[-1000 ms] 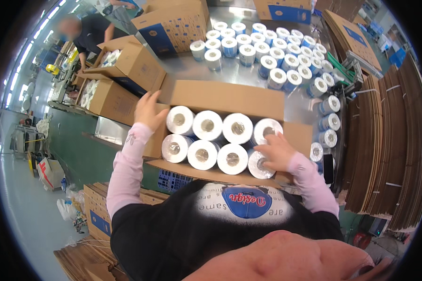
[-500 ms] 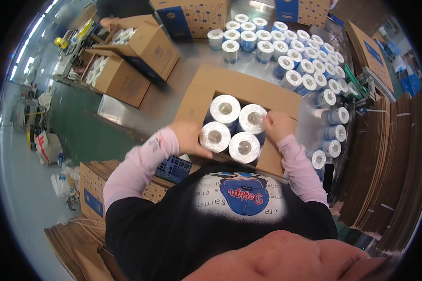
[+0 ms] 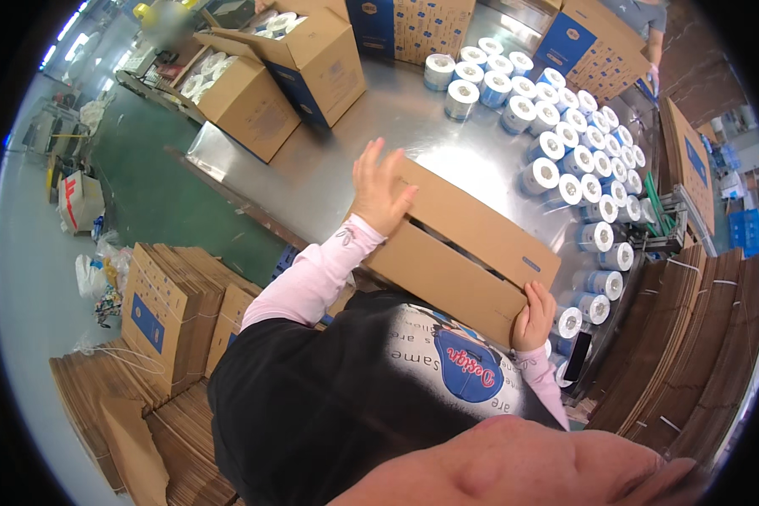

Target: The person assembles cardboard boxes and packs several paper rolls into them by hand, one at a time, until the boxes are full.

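A brown cardboard box (image 3: 455,282) stands in front of me with its two long top flaps folded down. A narrow dark gap runs between the flaps, and the box's contents are hidden now. My left hand (image 3: 379,190) is at the box's left end, fingers spread, holding nothing. At the opposite end my right hand (image 3: 535,316) rests against the edge of the flaps, its fingers extended and slightly bent. Beyond the box, many white paper rolls in blue-and-white wrap (image 3: 565,139) stand on the metal table (image 3: 405,114).
Open boxes of rolls (image 3: 244,105) stand at the far left. Printed cartons (image 3: 426,29) sit along the back, where a co-worker's arm (image 3: 654,51) shows at right. Flattened cardboard is stacked at right (image 3: 649,337) and lower left (image 3: 177,312). A dark phone-shaped object (image 3: 577,356) lies by the right edge.
The long flaps have come down over the box, covering the rolls inside. My left hand has moved up and away with fingers spread; my right hand has shifted to the box's right end.
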Available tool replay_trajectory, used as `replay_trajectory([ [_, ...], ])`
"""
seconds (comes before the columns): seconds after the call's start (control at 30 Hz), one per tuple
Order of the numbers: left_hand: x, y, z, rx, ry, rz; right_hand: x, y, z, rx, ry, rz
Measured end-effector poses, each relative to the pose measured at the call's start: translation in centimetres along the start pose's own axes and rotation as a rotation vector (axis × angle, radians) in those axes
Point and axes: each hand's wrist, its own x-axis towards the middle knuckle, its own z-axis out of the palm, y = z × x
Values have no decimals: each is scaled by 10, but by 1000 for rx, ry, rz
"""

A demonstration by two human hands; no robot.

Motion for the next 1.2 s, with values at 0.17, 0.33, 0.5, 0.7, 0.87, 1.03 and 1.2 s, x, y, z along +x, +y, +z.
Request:
replay_trajectory([
  [0.17, -12, -52, -38, -146, -10, -253, -5, -8, 5, -11, 9, 205],
  [0.33, -51, -62, -48, -936, -265, -1545, -14, 2, 13, -13, 39, 302],
  [0.5, -61, -105, -25, -1437, -576, -1293, 4, -4, 31, 66, 49, 365],
  [0.7, -10, -189, -36, -962, -291, -988, 25, -42, 77, 51, 125, 416],
  [0.87, 54, -356, -141, -58, 689, -754, 53, -46, 87, 34, 111, 391],
  [1.03, 105, -441, -174, -1162, 620, -1084, 48, -45, 85, -88, 66, 356],
  [1.2, 138, -506, -135, -1006, 556, -1054, 54, -38, 95, -71, 62, 382],
])
